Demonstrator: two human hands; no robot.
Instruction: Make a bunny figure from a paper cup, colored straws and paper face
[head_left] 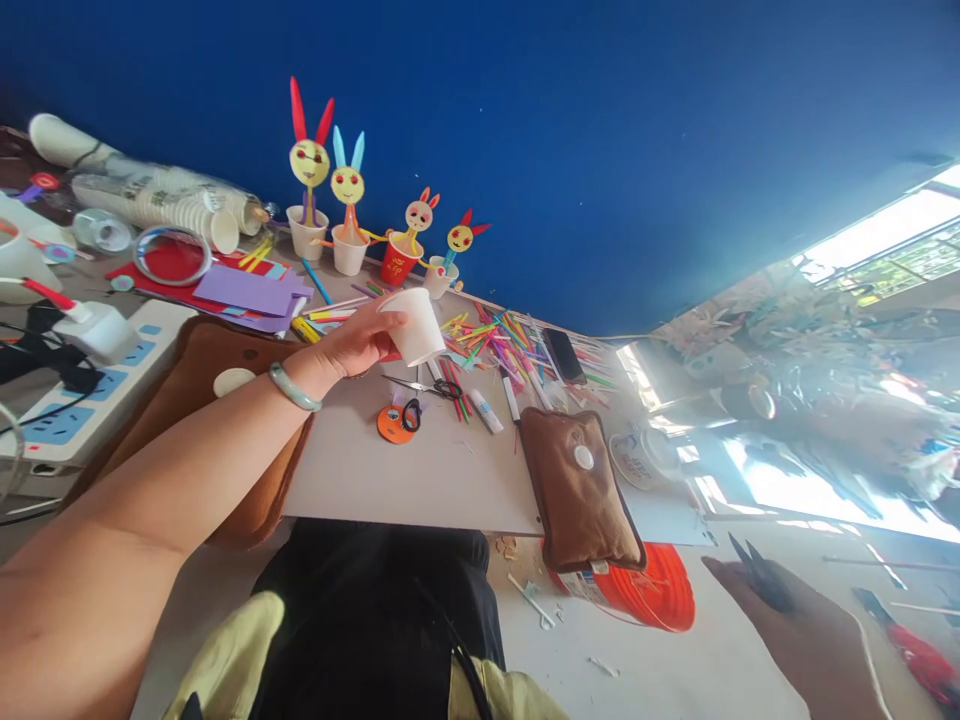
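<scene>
My left hand (356, 340), with a pale green bangle (294, 388) on its wrist, is closed round a white paper cup (418, 328). The cup is tilted above the table, its base turned toward the lower right. Below it lie open black-handled scissors (448, 389) and an orange paper disc (394, 424) with eyes drawn or stuck on. A small white tube or bottle (487, 411) lies to their right. Beyond the cup stand several paper cups bearing rabbit-like figures, among them a red cup (400, 262). My right hand is out of view.
Coloured sticks and pens (495, 340) are heaped behind the cup, near a phone (564, 356). Brown hot-water pouches (577, 490) lie on both sides. A power strip (97, 390) with cables is at left. A red bucket (664, 590) stands below the table edge.
</scene>
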